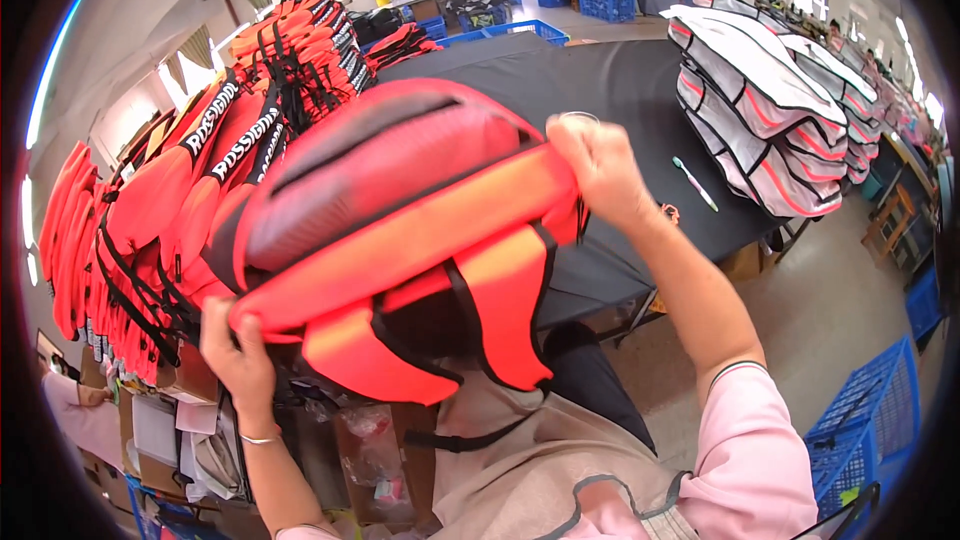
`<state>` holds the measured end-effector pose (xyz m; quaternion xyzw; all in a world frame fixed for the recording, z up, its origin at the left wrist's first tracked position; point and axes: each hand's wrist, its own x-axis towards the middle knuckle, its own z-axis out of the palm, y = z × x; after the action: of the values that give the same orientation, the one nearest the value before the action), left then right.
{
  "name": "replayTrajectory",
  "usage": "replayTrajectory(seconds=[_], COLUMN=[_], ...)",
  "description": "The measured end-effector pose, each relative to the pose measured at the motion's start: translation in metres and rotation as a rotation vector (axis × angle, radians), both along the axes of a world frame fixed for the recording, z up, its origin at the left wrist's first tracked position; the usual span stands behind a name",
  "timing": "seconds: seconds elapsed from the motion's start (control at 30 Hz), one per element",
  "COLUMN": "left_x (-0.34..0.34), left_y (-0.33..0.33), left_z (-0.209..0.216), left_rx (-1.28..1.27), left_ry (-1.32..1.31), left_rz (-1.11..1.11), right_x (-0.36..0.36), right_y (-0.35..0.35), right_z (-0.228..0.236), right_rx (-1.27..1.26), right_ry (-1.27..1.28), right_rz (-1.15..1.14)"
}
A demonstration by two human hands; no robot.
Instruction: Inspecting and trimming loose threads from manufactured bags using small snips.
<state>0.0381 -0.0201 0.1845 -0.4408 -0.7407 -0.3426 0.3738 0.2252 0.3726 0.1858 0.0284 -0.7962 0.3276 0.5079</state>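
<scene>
A bright red-orange backpack (420, 230) hangs tilted in front of me, smeared by motion. Its two shoulder straps (505, 305), edged in black, dangle toward my lap, and a black webbing strap (470, 437) trails below. My left hand (238, 350) pinches its lower left corner, thumb on the near side. At its upper right end my right hand (598, 165) is closed in a fist round the edge. A thin metal ring (578, 116) shows at the right hand's fingers; what it belongs to is hidden.
Stacked red-orange backpacks (190, 190) crowd the left side. On the black table (630, 90) lie a toothbrush-like stick (695, 183) and, to the right, a pile of white bag pieces with black edging (755, 120). A blue crate (865, 420) stands on the floor at lower right.
</scene>
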Motion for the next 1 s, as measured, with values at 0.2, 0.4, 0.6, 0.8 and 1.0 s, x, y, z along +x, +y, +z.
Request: replayTrajectory(seconds=[0.2, 0.4, 0.6, 0.8, 1.0], left_x=[-0.045, -0.202, -0.206, -0.117, -0.077], left_y=[0.01, 0.048, 0.161, 0.147, 0.155], left_z=[0.137, 0.146, -0.056, -0.232, -0.187], left_rx=[0.096, 0.04, -0.253, -0.893, -0.285], left_ry=[0.054, -0.098, -0.28, -0.006, -0.321], left_rz=[0.152, -0.187, 0.014, 0.235, 0.028], right_x=[0.016, -0.066, -0.147, -0.11, -0.083], right_y=[0.001, 0.052, 0.124, 0.07, 0.044], right_z=[0.135, 0.155, -0.065, -0.253, -0.203], right_rx=[0.124, 0.353, 0.087, 0.388, 0.305], right_ry=[0.137, 0.282, -0.373, -0.807, -0.667], right_rz=[-0.289, -0.378, -0.346, -0.369, -0.193])
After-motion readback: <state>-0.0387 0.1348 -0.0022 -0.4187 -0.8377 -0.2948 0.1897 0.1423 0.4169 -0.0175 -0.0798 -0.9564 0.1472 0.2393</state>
